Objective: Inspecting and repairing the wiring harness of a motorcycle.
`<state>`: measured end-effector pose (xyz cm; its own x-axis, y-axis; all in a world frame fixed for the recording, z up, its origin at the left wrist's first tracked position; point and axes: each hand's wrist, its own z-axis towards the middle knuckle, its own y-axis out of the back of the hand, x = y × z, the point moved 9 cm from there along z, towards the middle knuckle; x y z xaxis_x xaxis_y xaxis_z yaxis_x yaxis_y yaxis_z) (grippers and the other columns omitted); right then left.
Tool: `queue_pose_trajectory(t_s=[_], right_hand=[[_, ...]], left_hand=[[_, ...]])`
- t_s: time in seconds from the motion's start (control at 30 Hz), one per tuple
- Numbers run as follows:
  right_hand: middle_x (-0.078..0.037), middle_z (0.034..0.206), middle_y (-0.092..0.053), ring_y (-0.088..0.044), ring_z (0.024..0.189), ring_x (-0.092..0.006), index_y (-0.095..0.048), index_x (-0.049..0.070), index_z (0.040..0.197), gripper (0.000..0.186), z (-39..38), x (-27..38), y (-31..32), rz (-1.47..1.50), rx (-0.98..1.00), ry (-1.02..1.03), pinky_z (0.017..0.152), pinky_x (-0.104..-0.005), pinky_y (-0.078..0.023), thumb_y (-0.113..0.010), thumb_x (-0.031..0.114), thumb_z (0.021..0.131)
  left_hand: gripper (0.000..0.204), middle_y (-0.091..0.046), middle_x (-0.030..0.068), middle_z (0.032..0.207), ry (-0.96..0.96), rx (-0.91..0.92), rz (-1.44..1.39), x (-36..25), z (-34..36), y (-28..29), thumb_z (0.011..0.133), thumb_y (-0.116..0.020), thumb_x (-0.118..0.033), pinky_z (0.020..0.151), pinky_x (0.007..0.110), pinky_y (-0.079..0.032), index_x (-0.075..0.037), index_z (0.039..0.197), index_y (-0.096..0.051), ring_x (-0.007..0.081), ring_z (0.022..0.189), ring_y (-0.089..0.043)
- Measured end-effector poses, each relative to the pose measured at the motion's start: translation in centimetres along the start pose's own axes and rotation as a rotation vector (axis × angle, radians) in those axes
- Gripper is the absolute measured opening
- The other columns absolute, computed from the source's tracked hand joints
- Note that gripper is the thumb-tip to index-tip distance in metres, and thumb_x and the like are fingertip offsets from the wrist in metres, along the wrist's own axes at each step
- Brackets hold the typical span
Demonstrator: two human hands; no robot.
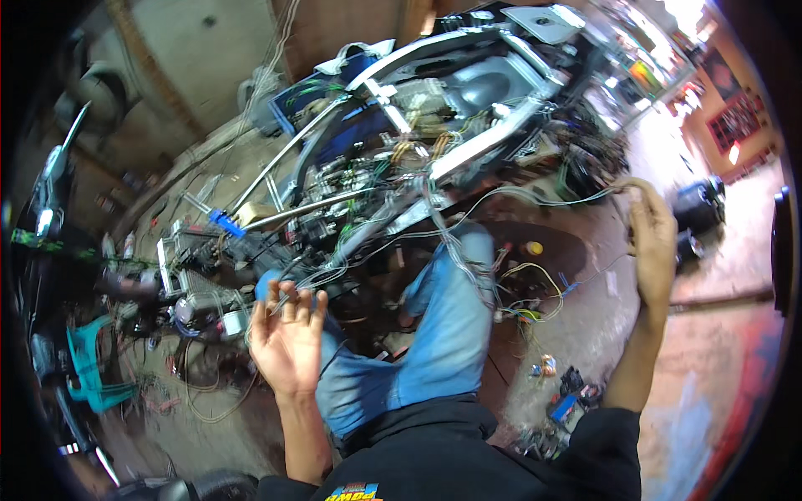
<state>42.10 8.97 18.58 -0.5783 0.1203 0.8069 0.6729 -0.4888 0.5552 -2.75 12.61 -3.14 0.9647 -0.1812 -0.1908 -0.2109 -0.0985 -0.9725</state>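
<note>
My left hand (286, 351), palm up with fingers spread and slightly curled, is beside grey wires (314, 271) at the lower front of the stripped motorcycle frame (487, 146). My right hand (647, 238) is raised at the right, its fingers closed on a thin grey wire (545, 199) that runs back across the frame. More wires (464, 263) hang over my jeans-clad leg (451, 342). A blue-handled part (225, 221) rests among metal tubes and engine pieces left of the frame.
A teal plastic chair (88, 363) and dark vehicle parts stand at the left. Tools and small parts (564, 401) lie on the concrete floor (606, 334). A black object (697, 209) and an orange board with a dark panel (710, 92) are at the right.
</note>
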Motion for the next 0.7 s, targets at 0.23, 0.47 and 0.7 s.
queue_pose_trajectory(t_s=[0.23, 0.47, 0.7], right_hand=[[0.011, 0.069, -0.033, -0.025, 0.052, 0.0018, -0.070, 0.012, 0.116, 0.030, 4.6, -14.2, 11.6, 0.027, -0.475, -0.097, 0.042, -0.0188, -0.018, -0.055, 0.036, 0.107], [-0.005, 0.095, -0.073, -0.062, 0.086, -0.0138, -0.071, -0.004, 0.106, 0.034, 4.3, -18.5, 13.3, -0.451, -0.379, 0.053, 0.081, -0.0297, -0.049, -0.057, 0.028, 0.105], [0.011, 0.063, -0.033, -0.026, 0.052, 0.0001, -0.073, 0.004, 0.106, 0.028, 3.2, -15.7, 5.0, 0.016, -0.070, -0.344, 0.045, -0.0216, -0.021, -0.067, 0.031, 0.100]], left_hand=[[0.028, -0.028, -0.0046, 0.067, -0.196, -0.112, 0.283, -3.4, -1.5, 2.2, 0.113, -0.036, -0.028, 0.064, 0.029, -0.036, -0.013, 0.092, -0.044, 0.0094, 0.063, -0.029], [0.029, -0.023, -0.0061, 0.064, -0.167, -0.299, 0.463, -4.0, -1.8, 4.0, 0.112, -0.039, -0.033, 0.051, 0.025, -0.027, -0.015, 0.090, -0.041, 0.0073, 0.058, -0.023], [0.028, -0.025, -0.0051, 0.066, -0.342, -0.363, 0.548, -10.1, -1.8, 5.3, 0.112, -0.044, -0.029, 0.043, 0.023, -0.021, -0.014, 0.088, -0.041, 0.0059, 0.057, -0.022]])
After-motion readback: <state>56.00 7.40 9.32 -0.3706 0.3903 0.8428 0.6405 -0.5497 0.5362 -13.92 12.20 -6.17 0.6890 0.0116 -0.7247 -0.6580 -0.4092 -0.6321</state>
